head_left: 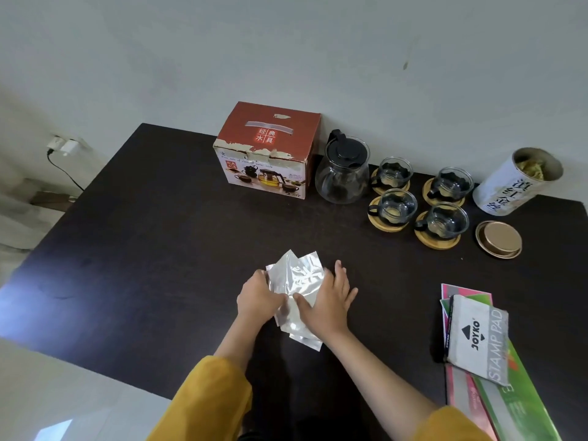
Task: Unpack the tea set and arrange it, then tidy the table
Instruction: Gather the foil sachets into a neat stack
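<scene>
Hands (296, 297) flat on plastic bags (296, 278), mid-table (143, 233).

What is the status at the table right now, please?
Left hand and right hand both on the plastic wrappers, gathering them. Teapot and four cups set out beside the box. Nothing in the way.

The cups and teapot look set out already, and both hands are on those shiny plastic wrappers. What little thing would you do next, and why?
Probably gather the plastic wrappers into one stack and lift them off the table. The left hand and right hand already press on them from both sides, while the teapot and four cups on coasters stand arranged beside the closed box, so only tidying seems left.
</scene>
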Motion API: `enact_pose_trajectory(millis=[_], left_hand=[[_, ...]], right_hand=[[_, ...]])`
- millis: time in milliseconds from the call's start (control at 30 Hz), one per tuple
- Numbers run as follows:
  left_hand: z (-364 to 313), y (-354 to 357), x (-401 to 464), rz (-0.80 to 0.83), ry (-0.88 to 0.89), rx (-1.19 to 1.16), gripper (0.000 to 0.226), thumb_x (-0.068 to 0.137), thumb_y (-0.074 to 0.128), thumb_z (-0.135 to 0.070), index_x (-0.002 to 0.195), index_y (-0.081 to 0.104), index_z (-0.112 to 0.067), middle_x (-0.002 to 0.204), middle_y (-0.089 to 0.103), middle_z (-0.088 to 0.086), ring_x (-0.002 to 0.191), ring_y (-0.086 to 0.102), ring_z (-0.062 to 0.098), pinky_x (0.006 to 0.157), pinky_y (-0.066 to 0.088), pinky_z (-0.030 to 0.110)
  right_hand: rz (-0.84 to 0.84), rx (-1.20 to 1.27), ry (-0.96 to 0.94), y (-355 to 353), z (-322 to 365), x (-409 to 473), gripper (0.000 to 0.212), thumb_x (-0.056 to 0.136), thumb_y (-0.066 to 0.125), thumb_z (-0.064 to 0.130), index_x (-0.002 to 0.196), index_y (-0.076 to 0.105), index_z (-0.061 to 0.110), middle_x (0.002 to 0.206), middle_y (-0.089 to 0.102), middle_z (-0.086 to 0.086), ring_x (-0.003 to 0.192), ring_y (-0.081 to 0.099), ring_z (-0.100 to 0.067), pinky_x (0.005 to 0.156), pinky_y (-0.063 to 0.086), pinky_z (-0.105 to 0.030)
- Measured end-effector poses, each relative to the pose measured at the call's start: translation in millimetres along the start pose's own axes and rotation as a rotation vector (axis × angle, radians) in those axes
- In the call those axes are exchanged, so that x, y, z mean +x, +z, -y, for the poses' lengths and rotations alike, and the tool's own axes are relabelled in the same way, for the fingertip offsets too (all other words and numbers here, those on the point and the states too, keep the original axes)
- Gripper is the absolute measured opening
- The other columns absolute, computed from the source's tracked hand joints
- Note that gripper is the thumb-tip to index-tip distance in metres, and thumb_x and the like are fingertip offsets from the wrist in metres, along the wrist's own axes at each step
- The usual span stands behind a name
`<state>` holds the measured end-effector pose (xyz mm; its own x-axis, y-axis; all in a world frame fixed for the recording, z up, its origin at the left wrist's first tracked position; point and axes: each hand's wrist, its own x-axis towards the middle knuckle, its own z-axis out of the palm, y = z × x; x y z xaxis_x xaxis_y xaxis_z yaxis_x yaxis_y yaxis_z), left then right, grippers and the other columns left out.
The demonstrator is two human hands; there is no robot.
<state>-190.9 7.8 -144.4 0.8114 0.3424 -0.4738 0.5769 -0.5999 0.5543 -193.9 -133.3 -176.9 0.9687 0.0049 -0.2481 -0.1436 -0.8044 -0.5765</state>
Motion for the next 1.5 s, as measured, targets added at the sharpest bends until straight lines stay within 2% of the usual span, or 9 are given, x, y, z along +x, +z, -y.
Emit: enact_pose_trajectory(millis=[167,400,567,667,833,1000,1133,1267,1500], left_hand=[[-1,-1,-3,0.119,0.058,-0.300,0.034,0.063,0.080,-0.007,0.088,0.058,-0.013,0.080,0.066,0.003,0.070,0.065,0.017,0.054,0.048,0.025],[7,-5,-7,0.242,0.033,-0.640,0.028,0.071,0.067,0.013,0.096,0.064,0.001,0.079,0.071,0.013,0.070,0.070,0.023,0.054,0.052,0.028],[12,0,-13,0.343,0.021,-0.857,0.032,0.076,0.059,0.018,0.105,0.063,0.004,0.095,0.071,0.022,0.088,0.069,0.036,0.068,0.056,0.036],[13,1,-16,0.408,0.016,-0.875,0.032,0.077,0.062,0.014,0.107,0.063,0.004,0.102,0.070,0.022,0.093,0.069,0.036,0.074,0.056,0.040],[16,1,-9,0.458,0.000,-0.722,0.045,0.066,0.083,-0.008,0.106,0.064,-0.003,0.103,0.071,0.016,0.094,0.069,0.032,0.086,0.054,0.046],[19,4,-15,0.307,0.182,-0.250,0.033,0.070,0.079,-0.018,0.097,0.061,-0.011,0.093,0.068,0.004,0.077,0.066,0.014,0.060,0.050,0.024],[31,1,-24,0.146,0.345,0.197,0.040,0.071,0.075,-0.036,0.094,0.052,-0.013,0.108,0.046,0.002,0.098,0.052,0.020,0.068,0.042,0.030],[43,-1,-25,0.132,0.385,0.221,0.046,0.072,0.074,-0.037,0.103,0.052,-0.013,0.111,0.045,0.002,0.105,0.050,0.023,0.071,0.046,0.033],[55,-2,-24,0.129,0.428,0.145,0.039,0.073,0.074,-0.035,0.096,0.051,-0.015,0.099,0.048,-0.001,0.097,0.053,0.022,0.074,0.051,0.039]], right_hand=[[0.000,0.188,-0.091,0,-9,-4,0.083,0.075,0.061,0.064,0.133,0.036,0.011,0.160,0.010,-0.006,0.149,-0.003,-0.021,0.113,-0.014,-0.045],[-0.014,0.367,-0.078,-13,-10,-7,0.096,0.071,0.080,0.047,0.143,0.026,0.013,0.146,0.034,0.005,0.141,0.021,-0.011,0.116,-0.011,-0.037],[0.044,0.553,0.078,-29,-8,-9,0.098,0.050,0.084,0.057,0.133,0.043,0.023,0.125,0.055,0.010,0.120,0.052,-0.013,0.102,0.045,-0.033],[0.071,0.619,0.130,-33,-3,-8,0.080,0.055,0.087,0.044,0.120,0.053,0.013,0.111,0.063,0.004,0.107,0.060,-0.012,0.085,0.052,-0.025],[-0.013,0.710,0.179,-39,2,-25,0.045,0.066,0.084,0.021,0.099,0.054,0.017,0.097,0.062,0.004,0.093,0.062,-0.013,0.071,0.052,-0.023],[-0.160,0.669,0.306,-28,8,-53,0.033,0.074,0.077,0.010,0.096,0.053,0.019,0.088,0.060,0.008,0.078,0.060,-0.007,0.053,0.041,-0.009],[-0.196,0.485,0.332,-8,12,-69,0.046,0.072,0.080,0.016,0.109,0.053,0.018,0.111,0.051,0.005,0.095,0.056,-0.011,0.073,0.041,-0.016],[-0.160,0.332,0.318,-4,24,-68,0.066,0.077,0.077,0.018,0.134,0.044,0.013,0.129,0.041,0.000,0.113,0.053,-0.015,0.087,0.043,-0.021],[-0.010,0.065,0.419,-8,28,-56,0.071,0.073,0.081,0.035,0.129,0.047,0.010,0.130,0.045,-0.008,0.120,0.049,-0.025,0.094,0.048,-0.035]])
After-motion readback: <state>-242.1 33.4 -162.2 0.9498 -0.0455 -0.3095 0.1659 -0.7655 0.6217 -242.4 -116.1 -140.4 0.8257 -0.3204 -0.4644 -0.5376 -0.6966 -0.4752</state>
